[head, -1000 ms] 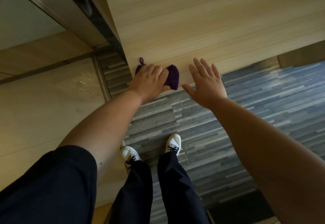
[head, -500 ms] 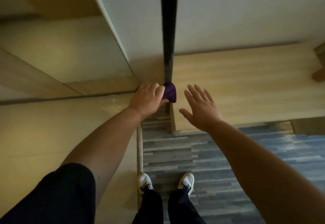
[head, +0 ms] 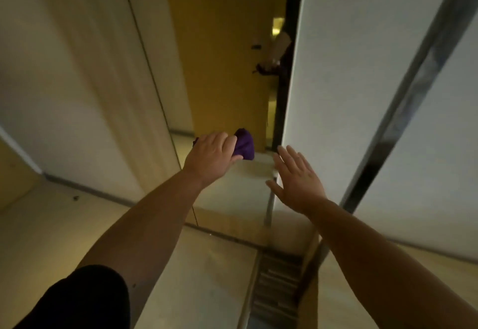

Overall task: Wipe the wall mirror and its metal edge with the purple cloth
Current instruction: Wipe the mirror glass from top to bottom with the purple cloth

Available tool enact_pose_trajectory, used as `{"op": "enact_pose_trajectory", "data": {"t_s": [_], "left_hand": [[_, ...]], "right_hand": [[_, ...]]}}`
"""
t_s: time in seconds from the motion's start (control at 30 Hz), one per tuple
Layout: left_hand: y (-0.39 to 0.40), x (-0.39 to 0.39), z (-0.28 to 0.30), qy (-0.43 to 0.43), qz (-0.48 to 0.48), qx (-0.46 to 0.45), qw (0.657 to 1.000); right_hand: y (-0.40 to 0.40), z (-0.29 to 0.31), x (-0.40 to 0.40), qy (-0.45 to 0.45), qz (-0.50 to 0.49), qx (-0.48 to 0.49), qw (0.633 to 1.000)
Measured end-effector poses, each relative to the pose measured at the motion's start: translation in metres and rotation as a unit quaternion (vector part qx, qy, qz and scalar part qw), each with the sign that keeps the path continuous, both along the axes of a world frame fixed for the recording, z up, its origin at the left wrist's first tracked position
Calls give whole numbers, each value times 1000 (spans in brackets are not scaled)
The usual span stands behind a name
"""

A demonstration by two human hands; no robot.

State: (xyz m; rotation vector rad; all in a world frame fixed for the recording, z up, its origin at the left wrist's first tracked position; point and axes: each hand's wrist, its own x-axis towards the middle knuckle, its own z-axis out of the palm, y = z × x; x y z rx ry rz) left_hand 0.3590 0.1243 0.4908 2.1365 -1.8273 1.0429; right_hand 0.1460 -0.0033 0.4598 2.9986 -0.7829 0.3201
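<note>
My left hand (head: 212, 158) is closed around the bunched purple cloth (head: 244, 143) and holds it against the wall mirror (head: 227, 70), which reflects a yellow door and pale walls. The cloth sits just left of the mirror's dark metal edge (head: 283, 90), a thin vertical strip. My right hand (head: 297, 181) is flat with its fingers spread and holds nothing. It is at the lower part of that edge, over the white wall; contact cannot be told.
A white wall panel (head: 349, 96) runs right of the mirror, crossed by a second dark metal strip (head: 419, 88). A pale wooden surface (head: 388, 277) and grey plank floor (head: 276, 284) lie below. A dark sleeve (head: 77, 300) covers my left upper arm.
The view has swung up from the floor to the wall. My left hand has carried the cloth from the wooden surface up the dark edge onto the mirror. My right hand stays open beside it.
</note>
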Motion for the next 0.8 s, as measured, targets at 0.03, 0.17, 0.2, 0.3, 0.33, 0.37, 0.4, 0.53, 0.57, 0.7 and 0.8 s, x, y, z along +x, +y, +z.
{"op": "enact_pose_trajectory", "data": {"t_s": [0.03, 0.17, 0.2, 0.3, 0.33, 0.37, 0.4, 0.53, 0.57, 0.7, 0.8], "left_hand": [[4, 16, 18, -15, 7, -17, 1000], [13, 83, 86, -56, 23, -81, 995], [14, 99, 102, -64, 26, -94, 993], [14, 143, 149, -88, 15, -128, 988], [13, 156, 166, -97, 9, -139, 985], [13, 166, 181, -107, 3, -151, 983], [12, 177, 196, -114, 1, -163, 980], [1, 218, 254, -152, -7, -221, 963], [-3, 226, 267, -162, -12, -233, 959], [-22, 249, 310, -161, -22, -278, 947], [-38, 261, 330, -156, -16, -298, 942]], "right_hand": [[-1, 21, 16, -11, 5, -21, 1000], [-5, 96, 81, -62, 4, -109, 992], [-5, 114, 97, -72, -1, -127, 989], [-5, 166, 138, -106, -18, -174, 979], [-5, 183, 151, -122, -23, -188, 974], [-6, 198, 162, -131, -26, -199, 971], [-8, 213, 172, -140, -30, -210, 967], [-20, 272, 212, -186, -33, -251, 949], [-24, 285, 220, -195, -31, -260, 945], [-46, 332, 246, -214, -29, -297, 930], [-65, 364, 262, -236, -20, -331, 913]]}}
